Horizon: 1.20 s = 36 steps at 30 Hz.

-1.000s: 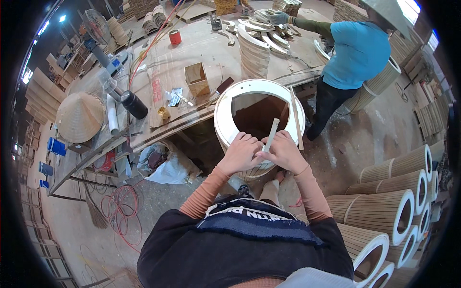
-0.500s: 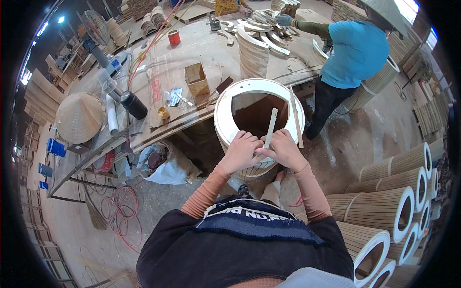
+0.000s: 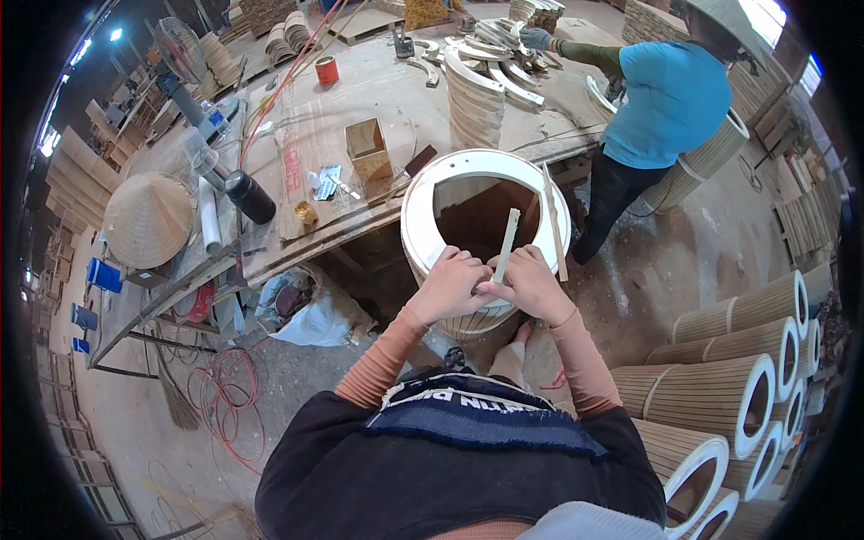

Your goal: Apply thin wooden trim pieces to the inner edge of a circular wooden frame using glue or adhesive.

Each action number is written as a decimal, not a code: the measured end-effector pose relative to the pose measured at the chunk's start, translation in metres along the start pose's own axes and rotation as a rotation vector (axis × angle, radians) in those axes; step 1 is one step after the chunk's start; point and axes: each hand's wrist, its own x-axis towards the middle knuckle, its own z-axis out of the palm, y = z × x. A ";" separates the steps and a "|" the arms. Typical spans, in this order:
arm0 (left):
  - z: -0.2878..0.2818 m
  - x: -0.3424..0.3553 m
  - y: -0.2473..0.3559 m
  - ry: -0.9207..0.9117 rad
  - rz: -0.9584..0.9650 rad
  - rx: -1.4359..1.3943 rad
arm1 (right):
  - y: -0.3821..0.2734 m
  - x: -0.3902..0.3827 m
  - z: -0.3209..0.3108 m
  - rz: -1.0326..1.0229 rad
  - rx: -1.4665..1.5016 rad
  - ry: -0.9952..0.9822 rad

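In front of me stands an upright slatted wooden drum with a white ring [image 3: 427, 191] on top, its round opening dark inside. My right hand [image 3: 533, 284] is closed around a thin pale wood strip [image 3: 510, 236] that slants up over the opening. Beside it, my left hand [image 3: 453, 285] rests at the ring's near edge with curled fingers, its thumb side close to the right hand. What the left fingers grip is hidden beneath them. A second long wooden strip [image 3: 552, 216] leans across the right side of the ring.
A worktable [image 3: 315, 117] beyond the drum carries a wooden box [image 3: 367, 151], a black bottle [image 3: 250, 197] and curved wood pieces [image 3: 517, 76]. A co-worker in a blue shirt [image 3: 670, 103] stands at the far right. Slatted drums [image 3: 720, 396] lie stacked at right; a red hose [image 3: 229, 391] coils on the floor.
Hands and wood strip stay almost in place, the strip's upper end slightly lower. The co-worker has shifted very slightly.
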 end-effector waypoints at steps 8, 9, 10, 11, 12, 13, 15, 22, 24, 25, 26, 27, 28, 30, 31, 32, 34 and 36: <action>-0.001 0.000 0.002 -0.024 -0.039 -0.019 | -0.005 0.001 -0.006 0.060 0.025 -0.066; -0.001 0.001 0.002 -0.023 -0.041 -0.017 | -0.006 0.001 -0.008 0.088 0.024 -0.104; 0.000 0.001 0.001 -0.024 -0.039 -0.016 | -0.006 0.001 -0.007 0.088 0.024 -0.102; 0.001 0.000 0.000 -0.021 -0.035 -0.019 | -0.006 0.001 -0.007 0.086 0.022 -0.099; 0.002 0.000 -0.001 -0.019 -0.030 -0.022 | -0.006 0.001 -0.006 0.084 0.021 -0.095; 0.002 0.000 -0.001 -0.019 -0.029 -0.021 | -0.006 0.001 -0.006 0.084 0.021 -0.094; 0.002 -0.001 -0.001 -0.018 -0.032 -0.023 | -0.006 0.001 -0.005 0.096 0.013 -0.111; 0.003 0.000 0.000 0.007 -0.023 -0.014 | -0.005 0.001 -0.003 0.069 0.036 -0.053; 0.002 0.001 0.001 0.003 -0.041 -0.031 | -0.006 0.001 -0.004 0.074 0.050 -0.062; 0.001 0.001 0.001 0.002 -0.040 -0.032 | -0.006 0.001 -0.004 0.076 0.050 -0.062; -0.001 0.002 0.001 -0.015 -0.048 -0.035 | -0.005 0.001 -0.002 0.074 0.041 -0.063; -0.001 0.003 0.001 -0.031 -0.056 -0.038 | -0.004 0.000 -0.002 0.070 0.033 -0.064; -0.001 0.003 0.001 -0.031 -0.056 -0.039 | -0.004 0.000 -0.002 0.071 0.033 -0.065; -0.001 0.003 0.001 -0.014 -0.047 -0.057 | -0.006 0.001 -0.002 0.073 0.046 -0.030; 0.000 0.004 0.000 -0.015 -0.047 -0.057 | -0.006 0.003 -0.002 0.074 0.046 -0.029; 0.002 0.005 -0.001 0.005 -0.081 -0.072 | -0.005 0.007 0.000 0.100 0.039 -0.034; 0.003 0.007 -0.003 0.027 -0.110 -0.085 | -0.002 0.009 0.003 0.126 0.028 -0.036; 0.003 0.006 -0.001 -0.035 -0.134 -0.065 | -0.003 0.003 0.007 0.089 0.063 0.092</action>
